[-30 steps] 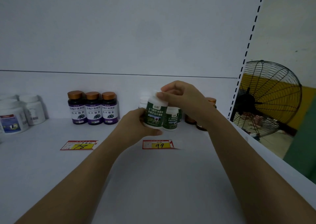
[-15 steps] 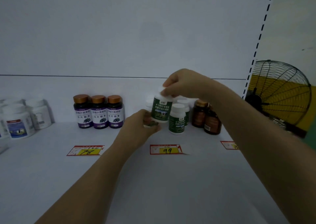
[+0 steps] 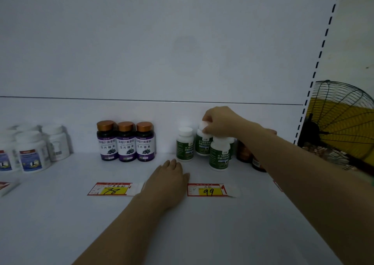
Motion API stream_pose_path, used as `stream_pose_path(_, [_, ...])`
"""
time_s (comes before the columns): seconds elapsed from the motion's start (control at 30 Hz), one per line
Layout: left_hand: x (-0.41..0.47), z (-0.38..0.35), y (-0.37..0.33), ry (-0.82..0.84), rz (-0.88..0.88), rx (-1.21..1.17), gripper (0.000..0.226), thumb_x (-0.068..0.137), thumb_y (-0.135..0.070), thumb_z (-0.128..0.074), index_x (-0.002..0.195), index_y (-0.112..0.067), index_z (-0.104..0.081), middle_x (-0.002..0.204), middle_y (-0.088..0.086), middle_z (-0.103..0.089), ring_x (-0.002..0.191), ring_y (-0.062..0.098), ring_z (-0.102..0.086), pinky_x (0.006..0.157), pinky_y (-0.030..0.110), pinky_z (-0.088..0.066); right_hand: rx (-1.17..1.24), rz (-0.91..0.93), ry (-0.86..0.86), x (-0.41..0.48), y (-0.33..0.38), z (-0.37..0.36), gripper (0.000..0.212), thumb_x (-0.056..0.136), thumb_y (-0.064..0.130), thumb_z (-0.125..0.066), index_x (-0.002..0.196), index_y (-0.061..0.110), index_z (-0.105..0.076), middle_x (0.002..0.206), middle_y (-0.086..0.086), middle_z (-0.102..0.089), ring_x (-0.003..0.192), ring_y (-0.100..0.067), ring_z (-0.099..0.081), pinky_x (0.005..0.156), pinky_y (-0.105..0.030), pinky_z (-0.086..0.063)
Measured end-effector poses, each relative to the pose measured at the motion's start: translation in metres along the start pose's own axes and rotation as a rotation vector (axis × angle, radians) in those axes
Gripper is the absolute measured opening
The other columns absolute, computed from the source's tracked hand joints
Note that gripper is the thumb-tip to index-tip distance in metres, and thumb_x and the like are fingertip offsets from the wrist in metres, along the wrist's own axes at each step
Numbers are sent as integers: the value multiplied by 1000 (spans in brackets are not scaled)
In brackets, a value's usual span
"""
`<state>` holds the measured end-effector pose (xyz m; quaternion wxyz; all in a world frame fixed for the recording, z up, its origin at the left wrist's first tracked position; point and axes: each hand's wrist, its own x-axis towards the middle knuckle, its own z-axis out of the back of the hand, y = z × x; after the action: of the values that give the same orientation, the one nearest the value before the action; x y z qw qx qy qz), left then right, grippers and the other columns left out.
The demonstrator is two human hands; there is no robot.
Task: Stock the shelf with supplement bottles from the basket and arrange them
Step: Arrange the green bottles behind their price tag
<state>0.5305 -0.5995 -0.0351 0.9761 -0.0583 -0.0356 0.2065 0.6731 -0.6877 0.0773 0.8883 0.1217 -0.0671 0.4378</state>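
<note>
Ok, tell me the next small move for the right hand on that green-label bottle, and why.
Probably set it fully down and let go. The right hand pinches the white cap of the held green-label bottle, upright at the back beside the left green-label bottle and behind the front green-label bottle. The left hand rests flat on the shelf.

Left grip [image 3: 170, 176] and right grip [image 3: 221, 121] bare, forearms [image 3: 129, 220] slim, smooth, uncovered from the wrists back.
</note>
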Motion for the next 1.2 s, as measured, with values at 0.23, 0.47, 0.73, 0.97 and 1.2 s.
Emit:
stream_pose_path(0.23, [2, -4, 3, 20, -7, 21, 58, 102, -37, -16, 150, -6, -6, 158, 11, -4, 146, 23, -5, 118, 34, -7, -5, 47, -6, 3, -7, -15, 32, 89, 23, -60, 117, 9, -59, 119, -7, -58, 94, -14, -45, 74, -21, -33])
stream_pose_path(0.47, [2, -4, 3, 31, 0, 10, 58, 102, -38, -15, 150, -7, -5, 159, 9, -3, 146, 21, -4, 118, 33, -6, -45, 35, -77, 2, -7, 5, 27, 93, 22, -54, 110, 7, -68, 112, -6, -67, 105, -20, -58, 80, -23, -44])
stream_pose_path(0.73, [2, -4, 2, 44, 2, 14, 58, 102, -38, -15, 150, -8, -3, 159, 8, -1, 146, 20, -3, 118, 33, -6, -224, -181, 103, 15, -24, 10, 30, 90, 29, -57, 111, 9, -64, 111, -8, -62, 91, -20, -53, 76, -27, -45])
stream_pose_path(0.97, [2, -3, 2, 45, 9, -24, 58, 102, -39, -16, 150, -9, -4, 159, 8, -2, 146, 20, -3, 119, 33, -6, -104, -241, 49, 22, -28, -1, 30, 86, 26, -65, 108, 5, -65, 102, -10, -64, 86, -20, -58, 58, -23, -45])
stream_pose_path(1.2, [-7, 12, -5, -29, 63, -198, 55, 101, -39, -31, 147, -10, -25, 154, 6, -25, 140, 19, -26, 112, 30, -23, -83, -99, -268, 6, -19, 36, 31, 86, 25, -62, 105, 1, -68, 109, -15, -66, 102, -28, -60, 86, -36, -53])
